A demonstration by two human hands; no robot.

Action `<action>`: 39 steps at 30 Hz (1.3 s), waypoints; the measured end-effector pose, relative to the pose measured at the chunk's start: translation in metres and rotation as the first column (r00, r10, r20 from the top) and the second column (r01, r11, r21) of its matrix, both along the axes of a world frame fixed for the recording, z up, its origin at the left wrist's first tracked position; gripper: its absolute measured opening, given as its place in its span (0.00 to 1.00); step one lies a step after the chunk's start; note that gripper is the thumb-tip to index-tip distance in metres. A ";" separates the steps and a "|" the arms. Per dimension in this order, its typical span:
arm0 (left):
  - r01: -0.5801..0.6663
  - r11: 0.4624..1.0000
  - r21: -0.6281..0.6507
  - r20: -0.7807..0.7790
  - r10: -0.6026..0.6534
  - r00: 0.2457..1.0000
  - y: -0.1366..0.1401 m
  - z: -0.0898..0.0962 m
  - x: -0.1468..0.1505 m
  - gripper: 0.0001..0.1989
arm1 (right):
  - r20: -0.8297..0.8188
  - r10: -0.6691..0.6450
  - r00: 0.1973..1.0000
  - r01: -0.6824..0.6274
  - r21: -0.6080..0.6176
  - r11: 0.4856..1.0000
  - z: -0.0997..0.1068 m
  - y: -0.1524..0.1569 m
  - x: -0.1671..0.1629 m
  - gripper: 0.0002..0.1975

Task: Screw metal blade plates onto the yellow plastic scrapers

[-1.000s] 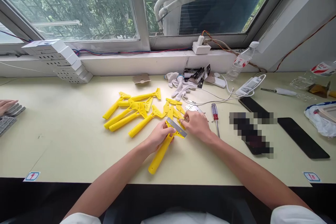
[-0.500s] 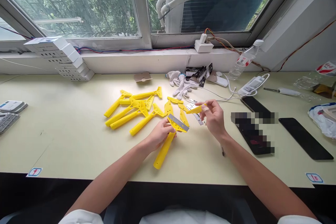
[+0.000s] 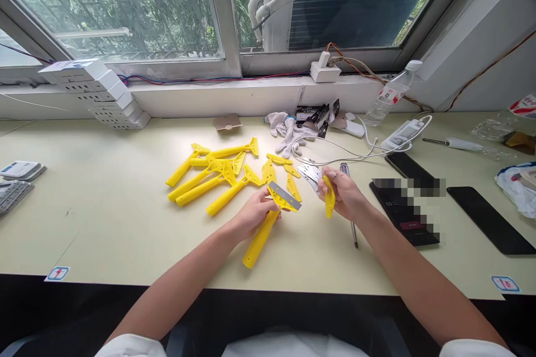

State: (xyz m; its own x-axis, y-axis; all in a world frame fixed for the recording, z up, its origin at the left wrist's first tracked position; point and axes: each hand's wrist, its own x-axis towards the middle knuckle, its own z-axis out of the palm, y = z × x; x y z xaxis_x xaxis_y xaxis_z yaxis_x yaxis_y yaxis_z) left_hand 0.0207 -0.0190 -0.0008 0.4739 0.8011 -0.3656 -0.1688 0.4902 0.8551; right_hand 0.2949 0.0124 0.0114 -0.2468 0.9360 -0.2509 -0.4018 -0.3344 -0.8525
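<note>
My left hand (image 3: 254,213) is closed round the neck of a yellow scraper (image 3: 262,239), whose handle points down toward the table's front edge. A grey metal blade (image 3: 285,196) lies across the scraper's head. In my right hand (image 3: 344,194) is a yellow blade cover plate (image 3: 329,198), pinched between thumb and fingers and hanging nearly upright, apart from the scraper. Beyond the hands lie loose yellow cover plates (image 3: 292,186) and several metal blades (image 3: 309,174). A screwdriver (image 3: 354,234) rests on the table, partly hidden behind my right hand.
Several yellow scraper handles (image 3: 201,185) lie in a pile to the left. White gloves (image 3: 288,136), a white cable (image 3: 330,159) and a plastic bottle (image 3: 389,97) are at the back. Black phones (image 3: 488,220) lie on the right, white boxes (image 3: 104,95) at back left.
My right hand has turned the yellow cover plate from nearly level to upright and drawn it slightly nearer. More of the screwdriver shows now. The left hand and scraper stay nearly still.
</note>
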 end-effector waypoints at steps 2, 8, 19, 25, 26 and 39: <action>-0.002 1.000 -0.003 -0.001 0.002 1.000 0.000 0.000 0.000 0.24 | -0.096 0.076 0.992 -0.082 -0.058 0.995 0.001 -0.001 -0.002 0.14; 0.013 1.000 0.021 -0.009 -0.013 1.000 0.000 0.000 0.000 0.26 | -0.089 0.063 0.994 -0.068 -0.049 0.996 -0.002 -0.001 -0.004 0.19; 0.180 0.979 0.093 -0.105 -0.170 0.980 0.001 0.003 -0.002 0.20 | 0.144 0.109 0.984 -0.114 0.031 0.993 -0.002 -0.006 -0.004 0.15; 0.287 0.946 0.152 -0.155 -0.264 0.952 -0.002 0.010 -0.003 0.18 | 0.324 0.157 0.933 -0.198 0.098 0.975 -0.003 -0.012 -0.016 0.16; 0.308 0.939 0.152 -0.165 -0.284 0.945 -0.002 0.011 -0.003 0.17 | 0.358 0.148 0.922 -0.200 0.115 0.973 -0.004 -0.015 -0.019 0.16; 0.381 0.910 0.164 -0.190 -0.350 0.917 -0.012 0.017 0.001 0.14 | 0.530 0.021 0.848 -0.234 0.338 0.912 -0.010 -0.039 -0.043 0.16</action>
